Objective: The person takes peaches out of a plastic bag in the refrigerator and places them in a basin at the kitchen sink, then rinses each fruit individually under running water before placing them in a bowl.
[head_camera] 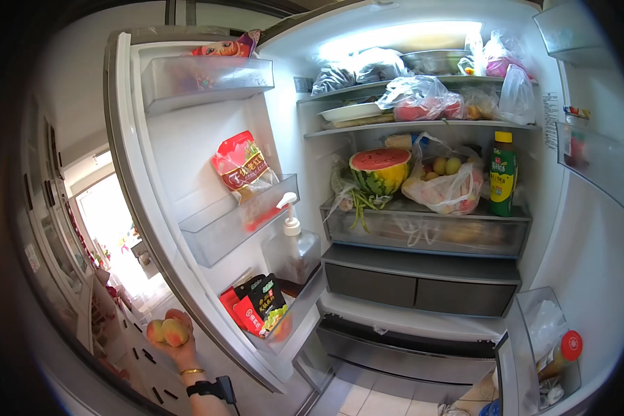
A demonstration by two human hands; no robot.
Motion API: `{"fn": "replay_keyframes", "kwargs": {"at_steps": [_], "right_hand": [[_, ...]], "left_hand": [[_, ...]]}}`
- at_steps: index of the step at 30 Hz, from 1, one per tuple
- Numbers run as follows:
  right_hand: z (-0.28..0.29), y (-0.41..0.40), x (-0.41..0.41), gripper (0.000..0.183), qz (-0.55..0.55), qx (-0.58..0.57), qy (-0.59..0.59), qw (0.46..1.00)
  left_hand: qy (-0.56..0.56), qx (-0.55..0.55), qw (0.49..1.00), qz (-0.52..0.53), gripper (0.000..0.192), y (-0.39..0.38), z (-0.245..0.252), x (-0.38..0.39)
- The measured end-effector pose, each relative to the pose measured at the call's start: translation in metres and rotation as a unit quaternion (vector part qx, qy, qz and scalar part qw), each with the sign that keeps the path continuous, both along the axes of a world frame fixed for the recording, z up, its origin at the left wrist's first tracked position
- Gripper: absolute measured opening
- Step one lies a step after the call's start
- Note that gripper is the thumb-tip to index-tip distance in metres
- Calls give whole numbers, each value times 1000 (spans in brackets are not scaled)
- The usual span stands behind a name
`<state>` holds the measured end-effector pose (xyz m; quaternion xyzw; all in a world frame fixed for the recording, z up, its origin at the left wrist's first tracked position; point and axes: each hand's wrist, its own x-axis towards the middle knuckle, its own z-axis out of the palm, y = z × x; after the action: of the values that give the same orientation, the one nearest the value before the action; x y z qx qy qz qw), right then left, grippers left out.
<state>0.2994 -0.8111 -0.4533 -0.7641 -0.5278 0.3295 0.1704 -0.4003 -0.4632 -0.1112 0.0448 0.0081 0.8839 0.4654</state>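
My left hand (183, 347) is at the lower left, outside the edge of the open refrigerator door (187, 151). It cradles yellow-and-red peaches (175, 333). A gold bangle and a black wrist strap with a device are on that arm. My right hand is out of view. Before me the refrigerator stands open and lit. On its middle shelf sit a cut watermelon (379, 174), green beans (361, 205), a white plastic bag (450, 195) with round yellow-green fruit in it, and a green bottle with a yellow cap (502, 177).
The left door's bins hold a red food pouch (244, 164), a pump dispenser (294, 249) and seasoning packets (262, 307). Plastic bags (379, 65) and a white dish (351, 112) crowd the upper shelves. A red-capped jar (559, 353) leans in the right door's lower bin.
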Motion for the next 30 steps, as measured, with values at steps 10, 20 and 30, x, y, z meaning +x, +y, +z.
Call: {"fn": "replay_keyframes", "kwargs": {"at_steps": [10, 20, 30], "right_hand": [[70, 76, -49, 51, -37, -2, 121, 992], [121, 279, -118, 42, -16, -28, 605, 796], [362, 400, -227, 45, 307, 205, 310, 876]], "left_hand": [[36, -65, 994, 78, 85, 44, -19, 5], [52, -69, 996, 17, 55, 20, -8, 25], [399, -163, 866, 256, 55, 28, -39, 20]]}}
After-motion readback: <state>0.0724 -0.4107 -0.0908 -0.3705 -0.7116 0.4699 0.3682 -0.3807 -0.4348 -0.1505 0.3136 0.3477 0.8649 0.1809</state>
